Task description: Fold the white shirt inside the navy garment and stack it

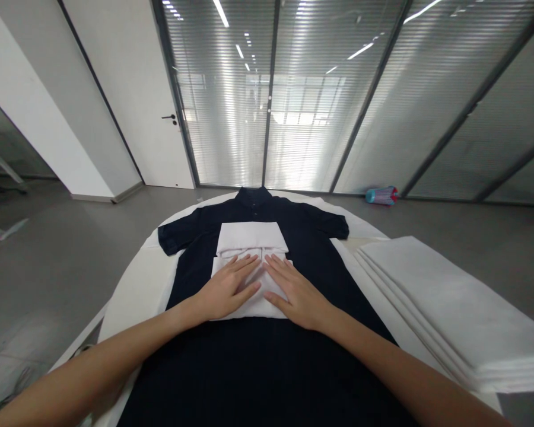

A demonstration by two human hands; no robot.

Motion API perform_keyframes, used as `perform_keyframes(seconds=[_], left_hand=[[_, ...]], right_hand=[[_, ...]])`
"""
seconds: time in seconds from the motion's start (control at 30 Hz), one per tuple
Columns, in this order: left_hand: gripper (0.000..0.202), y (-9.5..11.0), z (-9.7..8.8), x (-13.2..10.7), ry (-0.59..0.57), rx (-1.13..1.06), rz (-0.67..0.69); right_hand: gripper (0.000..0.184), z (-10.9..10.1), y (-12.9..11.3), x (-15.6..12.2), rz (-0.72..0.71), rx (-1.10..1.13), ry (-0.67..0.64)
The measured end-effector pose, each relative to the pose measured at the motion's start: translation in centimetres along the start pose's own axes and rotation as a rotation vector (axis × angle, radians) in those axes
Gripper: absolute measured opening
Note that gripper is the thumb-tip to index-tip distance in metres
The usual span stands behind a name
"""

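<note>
Folded white cloth point(251, 238) lying mid-chest on the dark shirt point(271, 362) across the tabletop point(133, 284), pressed under left hand point(225, 292) and right hand point(296, 296), both flat, gripping nothing; probably light, soft, floppy, best pinched at folded edges.

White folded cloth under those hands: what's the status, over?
Both flat, open: left hand, right hand on white folded cloth. Cloth lies on dark shirt. Apart at right, white sheet stack.

Folded white cloth point(251, 238) flat on navy shirt point(293, 237)
</note>
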State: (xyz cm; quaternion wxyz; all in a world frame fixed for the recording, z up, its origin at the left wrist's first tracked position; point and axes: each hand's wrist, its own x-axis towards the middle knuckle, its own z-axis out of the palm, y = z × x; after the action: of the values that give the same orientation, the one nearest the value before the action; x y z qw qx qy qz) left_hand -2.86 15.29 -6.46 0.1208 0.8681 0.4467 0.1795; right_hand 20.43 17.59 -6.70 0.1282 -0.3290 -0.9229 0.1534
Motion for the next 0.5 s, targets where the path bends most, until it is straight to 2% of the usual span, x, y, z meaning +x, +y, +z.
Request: perform_keyframes(seconds=[0.1, 0.3, 0.4, 0.5], left_hand=[[0.059, 0.0, -0.1, 0.0, -0.013, 0.009, 0.010], [0.065, -0.8, 1.6, -0.1, -0.144, 0.067, 0.008], [0.064, -0.9, 1.9, -0.1, -0.128, 0.067, 0.021], [0.062, -0.8, 1.4, -0.1, -0.076, 0.031, 0.039]], right_hand=[[0.079, 0.0, 0.4, 0.0, 0.032, -0.010, 0.036], [0.082, 1.0, 1.1, -0.2, 0.086, -0.027, -0.080], [0.080, 1.2, 1.2, -0.2, 0.075, -0.047, -0.057], [0.077, 1.2, 1.1, -0.1, 0.056, -0.048, -0.018]])
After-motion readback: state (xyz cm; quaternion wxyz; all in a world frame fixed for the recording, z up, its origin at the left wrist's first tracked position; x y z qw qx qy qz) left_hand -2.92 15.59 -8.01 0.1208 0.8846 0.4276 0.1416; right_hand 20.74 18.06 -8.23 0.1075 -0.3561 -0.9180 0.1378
